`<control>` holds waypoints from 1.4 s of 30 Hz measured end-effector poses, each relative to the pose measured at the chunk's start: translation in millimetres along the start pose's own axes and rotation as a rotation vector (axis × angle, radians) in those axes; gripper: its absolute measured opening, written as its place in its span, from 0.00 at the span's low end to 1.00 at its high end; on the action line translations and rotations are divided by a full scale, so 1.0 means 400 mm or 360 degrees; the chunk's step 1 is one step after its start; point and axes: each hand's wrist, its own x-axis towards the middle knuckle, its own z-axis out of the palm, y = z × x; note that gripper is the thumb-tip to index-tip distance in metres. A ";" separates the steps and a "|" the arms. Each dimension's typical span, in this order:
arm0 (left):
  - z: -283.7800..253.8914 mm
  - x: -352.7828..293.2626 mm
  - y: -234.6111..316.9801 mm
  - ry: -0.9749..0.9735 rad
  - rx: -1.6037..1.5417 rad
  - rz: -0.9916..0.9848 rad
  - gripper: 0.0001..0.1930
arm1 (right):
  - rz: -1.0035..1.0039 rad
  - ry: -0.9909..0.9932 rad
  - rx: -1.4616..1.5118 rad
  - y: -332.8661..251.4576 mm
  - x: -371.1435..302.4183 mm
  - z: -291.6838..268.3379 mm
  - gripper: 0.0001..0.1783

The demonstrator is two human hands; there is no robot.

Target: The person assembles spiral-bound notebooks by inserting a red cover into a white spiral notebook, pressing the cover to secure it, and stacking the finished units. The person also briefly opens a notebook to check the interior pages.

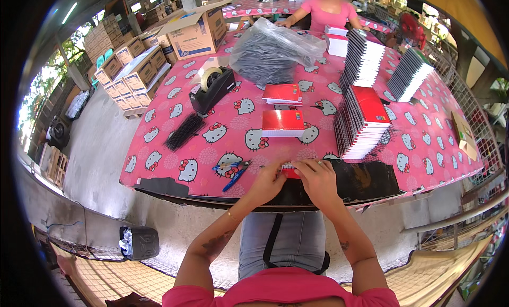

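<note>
At the table's near edge, a small red notebook (290,173) lies between my hands, over a black patch on the edge. My left hand (269,181) grips its left side with bent fingers. My right hand (316,178) has its fingers closed along the notebook's top and right side. Much of the notebook is hidden beneath the hands. Just beyond them lies a red-covered pad of white pages (282,123), with another red pad (282,93) behind it. To the left of my left hand rests a pair of blue-handled pliers (236,178).
A pile of black spiral coils (184,132) and a black tape dispenser (212,90) are on the left. Tall stacks of spiral-bound notebooks (362,122) rise on the right. Farther back are a plastic bag of dark coils (270,51), a carton (199,34) and a person in pink (330,15).
</note>
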 end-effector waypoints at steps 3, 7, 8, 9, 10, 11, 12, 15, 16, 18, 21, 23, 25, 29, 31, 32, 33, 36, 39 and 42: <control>-0.082 -0.041 -0.056 0.0439 0.1068 0.0375 0.20 | 0.0109 -0.0029 0.0033 0.014 0.004 0.015 0.12; -0.181 -0.112 -0.100 0.0397 0.1527 0.0456 0.20 | 0.0206 -0.0052 0.0111 0.005 0.027 0.020 0.12; -0.184 -0.115 -0.104 0.0412 0.1423 0.0381 0.20 | 0.0233 -0.0062 0.0121 0.005 0.030 0.023 0.12; -0.187 -0.117 -0.105 0.0427 0.1319 0.0309 0.20 | 0.0236 -0.0046 0.0125 0.003 0.029 0.027 0.12; -0.189 -0.112 -0.102 0.0440 0.1212 0.0249 0.20 | 0.0241 -0.0021 0.0121 0.004 0.027 0.031 0.11; -0.182 -0.108 -0.083 0.0426 0.0633 0.0005 0.20 | 0.0252 0.0000 0.0119 0.005 0.025 0.035 0.11; -0.165 -0.105 -0.055 0.0402 0.0053 -0.0233 0.19 | 0.0249 0.0001 0.0117 0.007 0.026 0.038 0.11; -0.087 -0.110 0.028 0.0188 -0.1299 -0.0626 0.19 | 0.0241 0.0000 0.0116 0.008 0.023 0.042 0.11; -0.067 -0.110 0.042 0.0088 -0.1683 -0.0694 0.19 | 0.0241 0.0011 0.0115 0.007 0.023 0.042 0.11; -0.053 -0.096 0.043 0.0023 -0.1759 -0.0676 0.20 | 0.0247 0.0023 0.0111 0.004 0.023 0.041 0.10; -0.035 -0.086 0.027 -0.0009 -0.1826 -0.0675 0.21 | 0.0248 0.0022 0.0100 -0.001 0.027 0.038 0.10; -0.033 -0.085 0.023 0.0010 -0.1823 -0.0716 0.20 | 0.0243 0.0018 0.0085 -0.001 0.026 0.036 0.10; -0.037 -0.086 0.028 0.0051 -0.1794 -0.0783 0.18 | 0.0250 0.0012 0.0079 -0.002 0.025 0.037 0.10; -0.046 -0.080 0.045 0.0300 0.0306 0.0205 0.14 | 0.0195 -0.0033 0.0081 0.006 0.023 0.029 0.12; -0.095 -0.067 0.028 0.0071 -0.0106 0.0048 0.14 | 0.0140 -0.0104 -0.0065 0.012 0.022 -0.006 0.13; -0.119 -0.068 0.006 0.0163 0.0225 0.0161 0.15 | 0.0115 -0.0132 -0.0143 0.015 0.024 -0.033 0.13; -0.140 -0.071 -0.032 0.0256 0.0558 0.0286 0.15 | 0.0178 -0.0170 -0.0109 0.020 0.030 -0.063 0.14; -0.163 -0.088 -0.107 0.0505 0.1156 0.0496 0.16 | 0.0322 -0.0090 -0.0006 0.040 0.074 -0.188 0.15; -0.162 -0.083 -0.122 0.0571 0.0979 0.0448 0.16 | 0.0720 0.0386 0.0279 0.103 0.186 -0.352 0.17; -0.141 -0.070 -0.119 0.0534 0.0824 0.0387 0.16 | 0.0755 0.0390 0.0184 0.290 0.259 -0.423 0.16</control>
